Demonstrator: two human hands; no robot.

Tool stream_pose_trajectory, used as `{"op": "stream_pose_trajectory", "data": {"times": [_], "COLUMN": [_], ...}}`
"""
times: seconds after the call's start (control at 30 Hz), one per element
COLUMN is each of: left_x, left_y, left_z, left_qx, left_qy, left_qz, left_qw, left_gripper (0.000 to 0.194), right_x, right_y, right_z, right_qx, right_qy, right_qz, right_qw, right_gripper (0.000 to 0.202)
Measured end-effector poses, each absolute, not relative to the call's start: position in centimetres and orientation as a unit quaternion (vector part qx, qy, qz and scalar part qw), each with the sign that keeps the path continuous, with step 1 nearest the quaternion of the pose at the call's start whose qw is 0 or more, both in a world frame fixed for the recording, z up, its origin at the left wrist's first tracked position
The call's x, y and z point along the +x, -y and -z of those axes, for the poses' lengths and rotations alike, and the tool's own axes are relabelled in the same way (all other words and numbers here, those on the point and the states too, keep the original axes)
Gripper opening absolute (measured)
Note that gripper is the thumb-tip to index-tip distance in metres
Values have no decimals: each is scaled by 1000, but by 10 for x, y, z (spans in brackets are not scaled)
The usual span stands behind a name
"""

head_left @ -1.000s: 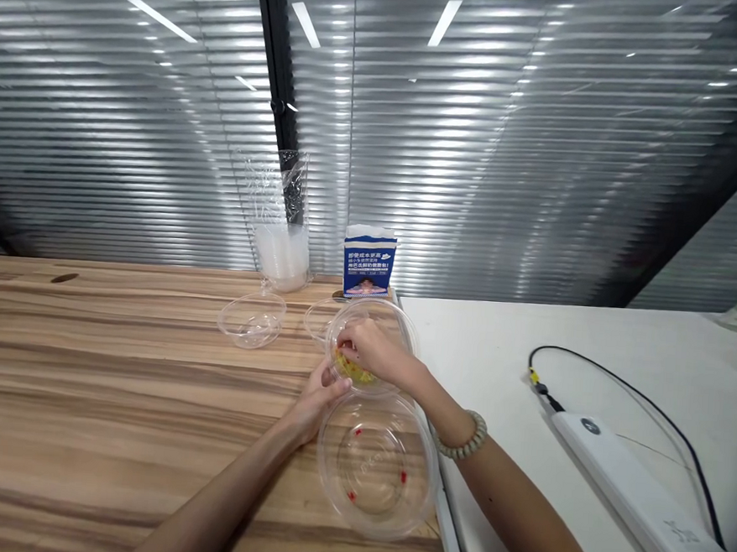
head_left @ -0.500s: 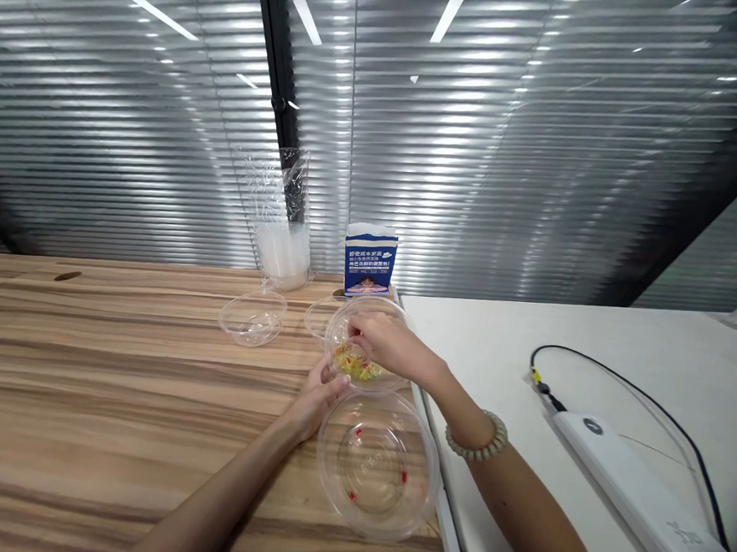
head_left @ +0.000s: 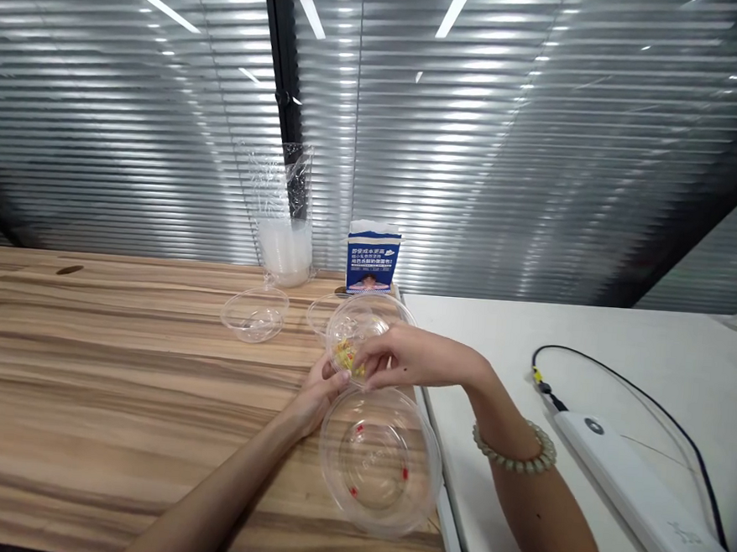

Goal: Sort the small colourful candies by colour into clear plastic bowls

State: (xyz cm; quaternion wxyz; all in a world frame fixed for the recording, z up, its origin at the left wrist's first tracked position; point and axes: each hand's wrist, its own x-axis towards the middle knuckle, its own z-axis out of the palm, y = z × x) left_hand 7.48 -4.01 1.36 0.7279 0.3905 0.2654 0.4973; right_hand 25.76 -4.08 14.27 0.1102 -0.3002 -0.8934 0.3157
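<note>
A clear plastic bowl (head_left: 404, 309) holds small yellow and red pieces (head_left: 345, 354). My left hand (head_left: 324, 391) grips its near left rim, thumb on top. Over the bowl's near side, my right hand (head_left: 410, 356) is bent down with thumb and fingertips drawn together at the pieces; anything between the tips is too small to make out. Just in front stands a second clear bowl (head_left: 377, 516), with a few red bits inside.
Farther back are another clear bowl (head_left: 254, 335) and a partly hidden clear container (head_left: 316, 314). A bagged stack of whitish containers (head_left: 285, 253) stands by a blue packet (head_left: 373, 262). On the white table (head_left: 483, 351) at right lie a white device (head_left: 631, 488) and its black cable.
My right hand has come nearer and lower, from the bowl's far part to its near right side over the pieces. My left hand keeps its place on the rim.
</note>
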Motion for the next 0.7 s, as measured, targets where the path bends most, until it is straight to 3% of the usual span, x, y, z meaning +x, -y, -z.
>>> {"op": "stream_pose_trajectory", "data": {"times": [0.2, 0.7], "left_x": [75, 74], "left_y": [38, 38], "left_z": [-14, -14], "left_qx": [401, 403], "left_qy": [-261, -266], "left_qz": [-497, -488], "left_qw": [724, 727], "left_gripper": [65, 65], "right_x": [242, 233], "right_y": [24, 8], "right_z": [-127, -108], "right_qx": [-370, -373], "right_qy": [907, 908], "right_qz": [-150, -150], "right_qw": [135, 116], "right_gripper": [14, 16]}}
